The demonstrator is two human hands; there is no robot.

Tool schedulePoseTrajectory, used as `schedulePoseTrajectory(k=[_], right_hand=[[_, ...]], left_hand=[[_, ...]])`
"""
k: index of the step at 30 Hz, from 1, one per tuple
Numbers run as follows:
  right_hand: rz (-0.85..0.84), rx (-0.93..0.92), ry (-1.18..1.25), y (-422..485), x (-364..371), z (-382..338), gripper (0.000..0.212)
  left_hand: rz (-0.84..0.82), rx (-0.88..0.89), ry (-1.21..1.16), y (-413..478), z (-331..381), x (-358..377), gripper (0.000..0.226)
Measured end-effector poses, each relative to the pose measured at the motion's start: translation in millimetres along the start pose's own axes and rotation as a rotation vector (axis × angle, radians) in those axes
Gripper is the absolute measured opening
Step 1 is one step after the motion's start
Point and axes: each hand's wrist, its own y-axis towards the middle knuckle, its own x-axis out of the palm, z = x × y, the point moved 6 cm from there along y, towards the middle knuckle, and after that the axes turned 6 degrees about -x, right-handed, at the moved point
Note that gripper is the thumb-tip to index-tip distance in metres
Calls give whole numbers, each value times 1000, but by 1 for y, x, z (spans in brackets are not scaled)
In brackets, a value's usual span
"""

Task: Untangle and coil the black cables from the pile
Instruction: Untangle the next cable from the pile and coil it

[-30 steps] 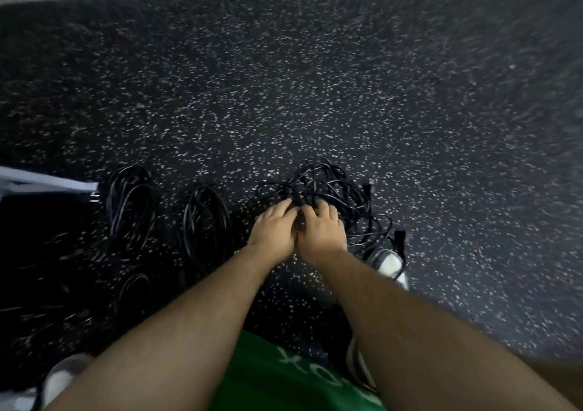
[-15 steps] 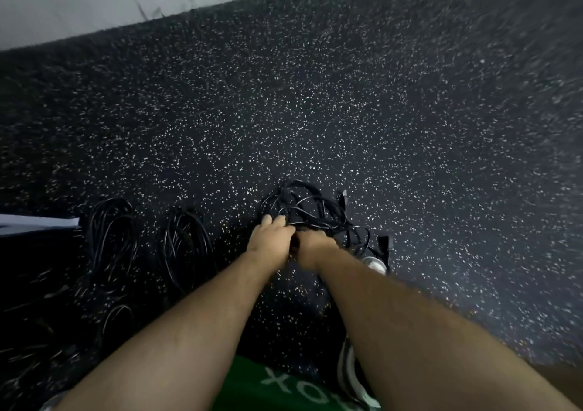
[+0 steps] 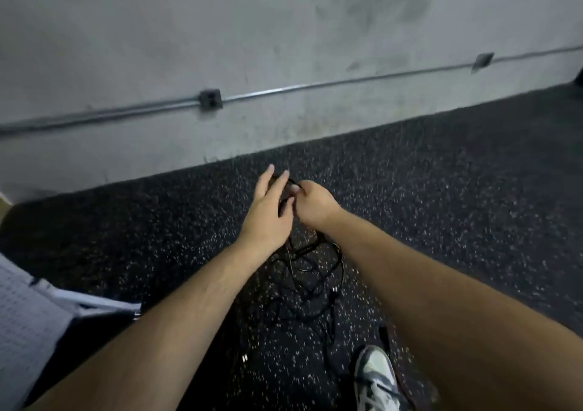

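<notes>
Right hand [image 3: 315,206] pinches the black cable [image 3: 341,259]; left hand [image 3: 268,218] fingers [image 3: 264,185] extend straight.

Two hands, left hand [image 3: 265,218] and right hand [image 3: 315,204], above one cable tangle [image 3: 312,271]; beside the tangle one shoe [image 3: 375,379]; beyond it two wall boxes [image 3: 209,99] [image 3: 482,61] on one conduit [image 3: 315,86].

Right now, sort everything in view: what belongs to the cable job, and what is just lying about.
Job: black cables, gripped by the right hand; left hand, fingers straight, beside it.
Lying about: white perforated panel; the person's shoe; wall outlet box; conduit.
</notes>
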Motion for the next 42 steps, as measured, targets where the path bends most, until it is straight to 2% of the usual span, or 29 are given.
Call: schedulePoseTrajectory(k=[3, 6, 10, 13, 15, 18, 21, 24, 26, 28, 30, 32, 34, 36, 38, 42], right_hand=[[109, -24, 268, -6, -34, -68, 35], [107, -51, 724, -21, -55, -124, 17], [48, -147, 1169, -43, -74, -175, 17], [-24, -204, 1262, -53, -66, -190, 18], [-7, -209, 1237, -55, -58, -186, 14], [46, -145, 1148, -53, -56, -165, 13], [8, -88, 920, -53, -51, -139, 22], [-146, -163, 481, -54, -39, -125, 50], [-315, -220, 275, -57, -28, -122, 54], [-446, -248, 200, -60, -16, -121, 50], [-368, -297, 108, -52, -11, -119, 30], [-241, -322, 117, -44, -13, -119, 10], [-153, -325, 151, -38, -18, -119, 11], [-116, -359, 107, -35, -24, -124, 6], [-113, -382, 66, -32, -26, -128, 20], [-74, -476, 0, -35, -35, -141, 19]], left_hand=[[47, 48, -36, -14, 47, -64, 67], [-42, -31, -93, -35, 72, -106, 71], [-192, -57, -175, -63, 74, -123, 46], [-182, -63, -251, -70, 74, -116, 24], [-144, -71, -258, -67, 72, -113, 15], [-74, -138, -360, -60, 63, -119, 18], [-31, -123, -413, -45, 57, -125, 22], [-54, -90, -407, -26, 64, -126, 23], [-74, -85, -466, -17, 69, -126, 22], [-85, -69, -565, -12, 74, -126, 20], [-115, -48, -669, -8, 77, -126, 19], [-124, -36, -700, -6, 79, -128, 17], [-99, -26, -653, -3, 81, -131, 16], [-63, -33, -483, -1, 86, -135, 17], [-12, -27, -284, -2, 94, -139, 24], [140, 51, -189, -6, 104, -143, 27]])
